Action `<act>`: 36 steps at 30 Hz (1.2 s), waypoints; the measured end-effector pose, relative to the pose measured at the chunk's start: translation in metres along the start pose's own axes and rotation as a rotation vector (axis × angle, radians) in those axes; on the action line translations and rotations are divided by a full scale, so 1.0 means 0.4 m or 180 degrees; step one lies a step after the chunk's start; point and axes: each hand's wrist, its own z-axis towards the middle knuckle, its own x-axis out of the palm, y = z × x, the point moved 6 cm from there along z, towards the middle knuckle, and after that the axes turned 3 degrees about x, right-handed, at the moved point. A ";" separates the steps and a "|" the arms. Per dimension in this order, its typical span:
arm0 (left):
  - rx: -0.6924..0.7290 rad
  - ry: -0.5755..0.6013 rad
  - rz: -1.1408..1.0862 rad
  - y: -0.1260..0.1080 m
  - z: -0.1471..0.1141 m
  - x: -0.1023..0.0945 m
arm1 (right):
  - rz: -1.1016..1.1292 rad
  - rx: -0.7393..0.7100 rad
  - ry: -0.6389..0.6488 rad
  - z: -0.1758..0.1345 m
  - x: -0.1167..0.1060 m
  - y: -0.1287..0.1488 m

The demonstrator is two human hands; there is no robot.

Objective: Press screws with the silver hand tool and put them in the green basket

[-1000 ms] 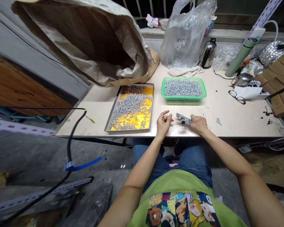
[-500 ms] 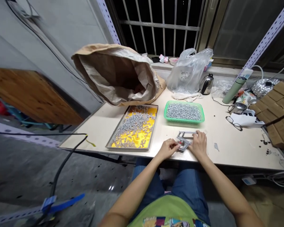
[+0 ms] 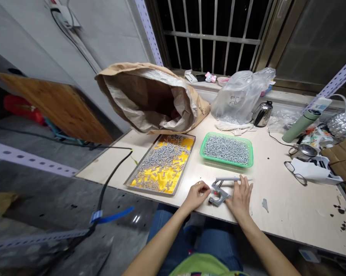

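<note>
My right hand (image 3: pixel 240 197) grips a grey metal hand tool (image 3: pixel 224 195), a plier-like piece with a long straight lever on its far side and a hooked jaw. Its fingers lie on the lever and the thumb side is against the body. A small red spot shows inside the jaw. Just left of the jaw is my left hand (image 3: pixel 195 196), thumb and fingertips pinched together; whatever they hold is too small to make out. Farther left, a shallow metal tray (image 3: pixel 177 188) holds many small metal pins on yellow cloth. Beyond the tool, a green plastic basket (image 3: pixel 202 153) is full of similar pins.
A large open paper sack (image 3: pixel 201 109) leans behind the tray. At the back stand a clear plastic bag (image 3: pixel 233 96), a metal pot (image 3: pixel 263 114) and a green bottle (image 3: pixel 301 125). Glasses (image 3: pixel 295 174) and cardboard boxes (image 3: pixel 344 163) are at the right. The table's front edge is close to my hands.
My left hand has drawn back leftward from the jaw, leaving a small gap. My right hand keeps the tool, its fingers straighter along the lever. The head view has shifted.
</note>
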 end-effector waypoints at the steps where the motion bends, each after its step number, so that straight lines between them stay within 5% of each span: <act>1: -0.0043 -0.0276 -0.0036 -0.001 -0.001 -0.018 | 0.0070 0.0102 0.0018 0.004 0.001 -0.009; 6: -0.0022 -0.1266 -0.0028 0.000 -0.012 -0.075 | 0.0512 0.0684 -0.0114 0.028 -0.008 -0.048; 16: -0.0121 -0.1611 0.0221 0.026 -0.010 -0.082 | 0.0687 0.1160 -0.0407 0.054 -0.024 -0.094; 25: 0.0127 -0.0796 0.0297 0.022 -0.010 -0.044 | 0.0181 0.1398 -0.0939 0.060 -0.055 -0.130; 33: 0.0311 0.1078 0.1287 -0.049 0.053 0.102 | -0.0176 0.1562 -0.0989 0.050 -0.073 -0.139; 36: 0.0258 0.1435 0.1633 -0.078 0.068 0.151 | -0.0235 0.1684 -0.0972 0.043 -0.080 -0.142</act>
